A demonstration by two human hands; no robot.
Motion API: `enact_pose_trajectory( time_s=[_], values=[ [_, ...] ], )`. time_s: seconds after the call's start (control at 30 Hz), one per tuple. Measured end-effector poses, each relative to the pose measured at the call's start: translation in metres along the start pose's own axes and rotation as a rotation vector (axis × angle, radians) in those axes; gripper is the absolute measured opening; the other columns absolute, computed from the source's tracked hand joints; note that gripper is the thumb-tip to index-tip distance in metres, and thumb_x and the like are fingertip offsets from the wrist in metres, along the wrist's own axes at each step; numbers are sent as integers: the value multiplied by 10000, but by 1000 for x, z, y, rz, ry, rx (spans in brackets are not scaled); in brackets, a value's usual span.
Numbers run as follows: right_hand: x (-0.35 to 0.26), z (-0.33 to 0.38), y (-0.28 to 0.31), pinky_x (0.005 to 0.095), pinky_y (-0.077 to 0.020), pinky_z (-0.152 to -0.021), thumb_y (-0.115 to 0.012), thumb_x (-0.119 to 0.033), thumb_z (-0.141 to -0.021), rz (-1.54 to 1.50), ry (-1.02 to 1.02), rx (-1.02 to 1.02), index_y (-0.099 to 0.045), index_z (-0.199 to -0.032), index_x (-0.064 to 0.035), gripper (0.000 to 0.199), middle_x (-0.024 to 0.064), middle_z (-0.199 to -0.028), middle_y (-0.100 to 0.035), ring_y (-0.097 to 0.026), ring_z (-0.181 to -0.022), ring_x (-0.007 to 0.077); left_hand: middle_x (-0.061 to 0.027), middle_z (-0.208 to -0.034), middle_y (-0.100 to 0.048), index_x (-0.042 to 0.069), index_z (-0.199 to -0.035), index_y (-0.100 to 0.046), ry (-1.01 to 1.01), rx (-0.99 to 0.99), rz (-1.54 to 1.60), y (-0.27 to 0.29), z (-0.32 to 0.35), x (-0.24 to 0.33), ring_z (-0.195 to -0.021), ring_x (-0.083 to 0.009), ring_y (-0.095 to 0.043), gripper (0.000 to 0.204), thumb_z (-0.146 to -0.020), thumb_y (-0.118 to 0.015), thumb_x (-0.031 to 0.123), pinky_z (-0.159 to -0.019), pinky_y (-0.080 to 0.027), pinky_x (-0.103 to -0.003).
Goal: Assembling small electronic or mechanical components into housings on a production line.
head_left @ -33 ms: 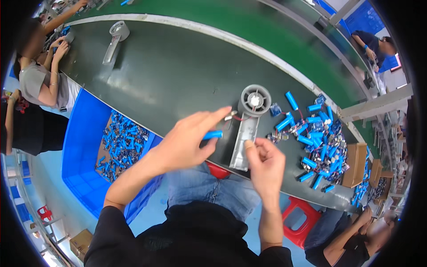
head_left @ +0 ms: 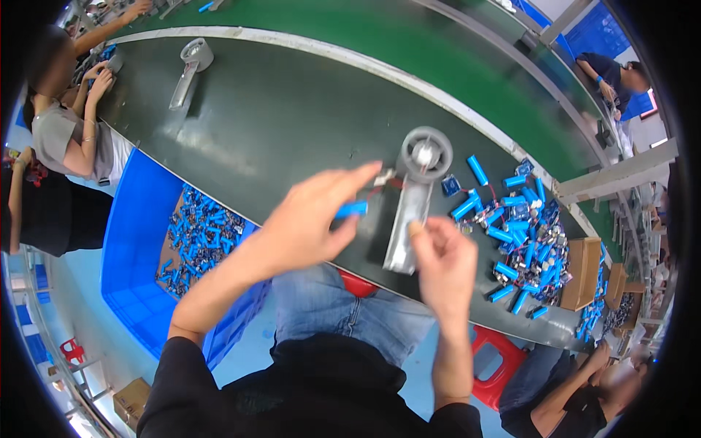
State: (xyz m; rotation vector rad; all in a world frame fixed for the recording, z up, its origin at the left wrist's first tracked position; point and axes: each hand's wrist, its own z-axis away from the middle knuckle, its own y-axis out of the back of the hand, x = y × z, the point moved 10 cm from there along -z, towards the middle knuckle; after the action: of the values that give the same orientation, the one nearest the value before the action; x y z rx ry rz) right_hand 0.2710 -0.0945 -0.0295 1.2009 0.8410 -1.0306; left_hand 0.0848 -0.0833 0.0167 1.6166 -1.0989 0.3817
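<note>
My left hand [head_left: 303,219] is closed around a blue cylindrical battery [head_left: 354,209], whose end sticks out between thumb and fingers. Its index finger reaches toward a small metallic part [head_left: 383,177] on thin red wires, which run toward the fan. A grey handheld fan housing [head_left: 426,155] with a round head has its long hollow handle [head_left: 404,228] pointing toward me. My right hand [head_left: 447,259] pinches the right side of this handle with thumb and fingers. Whether the wires are fixed inside the housing cannot be made out.
To the right lies a heap of blue batteries with wires and circuit boards [head_left: 517,223], beside an open cardboard box [head_left: 582,270]. A blue bin [head_left: 139,241] with similar parts stands at left. Another fan housing [head_left: 196,52] sits far left on the dark table. Several people work nearby.
The fan housing has shifted slightly right and away from me, its head tilting, along with my right hand. My left hand has barely moved and keeps the battery.
</note>
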Motion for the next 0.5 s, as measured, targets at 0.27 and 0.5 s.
enact_pose_trajectory(
  time_s=[0.27,0.5],
  values=[
    [-88,-268,4,350,-463,-608,-618,-340,-912,487,360,84,-698,-863,43,394,90,-646,-624,-585,-604,166,-139,-928,-621,32,-1286,-586,47,241,-130,28,-208,-115,-894,-298,-616,514,-779,-665,71,-815,-499,-398],
    [-60,-362,-35,447,-509,-823,-621,-403,-891,504,317,258,-735,-895,-1,418,214,-867,-720,-695,-893,363,-159,-993,-626,28,-1238,-602,98,472,-243,20,-257,-213,-961,-352,-613,462,-782,-664,63,-855,-493,-436]
  ],
)
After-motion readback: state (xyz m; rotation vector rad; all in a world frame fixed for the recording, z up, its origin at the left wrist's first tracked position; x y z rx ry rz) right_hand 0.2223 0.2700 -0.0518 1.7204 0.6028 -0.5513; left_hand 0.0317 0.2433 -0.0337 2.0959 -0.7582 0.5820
